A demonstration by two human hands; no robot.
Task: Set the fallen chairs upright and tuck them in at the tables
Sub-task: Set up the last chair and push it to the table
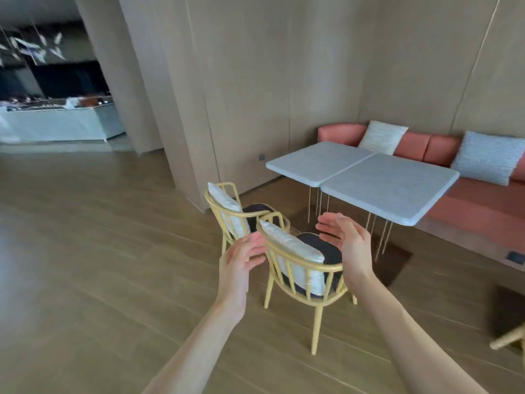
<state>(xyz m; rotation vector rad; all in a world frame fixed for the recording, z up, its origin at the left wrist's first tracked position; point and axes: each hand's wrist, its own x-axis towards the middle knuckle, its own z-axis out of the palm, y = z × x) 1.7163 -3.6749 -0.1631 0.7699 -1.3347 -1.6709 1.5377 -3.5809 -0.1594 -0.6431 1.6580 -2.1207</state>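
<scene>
Head view, downward, over chairs [301, 268]

Two yellow spindle-back chairs stand upright on the wood floor, both short of the benches. The nearer chair [304, 268] carries a pale back cushion and dark seat pad, its back toward the camera. The farther chair [235, 211], matching, stands just beyond it to the left. Two grey-topped benches [366, 177] on thin legs sit edge to edge, seats untucked.
</scene>
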